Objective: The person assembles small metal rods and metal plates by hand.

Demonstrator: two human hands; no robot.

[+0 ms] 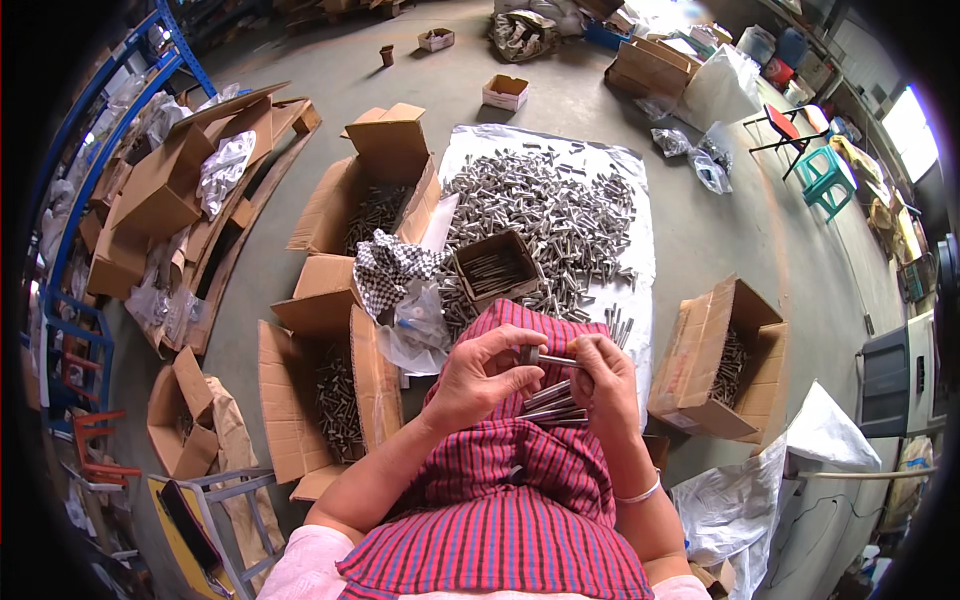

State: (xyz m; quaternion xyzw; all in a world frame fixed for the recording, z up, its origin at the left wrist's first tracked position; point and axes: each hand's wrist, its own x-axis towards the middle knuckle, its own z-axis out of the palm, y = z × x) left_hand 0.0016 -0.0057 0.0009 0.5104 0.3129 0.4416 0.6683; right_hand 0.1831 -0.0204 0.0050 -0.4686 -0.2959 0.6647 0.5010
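My left hand pinches the dark head end of a metal bolt held level over my lap. My right hand grips the same bolt's shank with its fingertips and also clutches a bundle of several bolts under the palm. Both hands hover above my red striped apron. Just beyond them a large heap of loose bolts lies on a white sheet, with a small open cardboard box of bolts set in it.
Open cartons holding bolts stand around me: one at the right, one at the left, one farther back. A checkered cloth lies by the small box. Blue shelving runs along the left. A teal stool stands far right.
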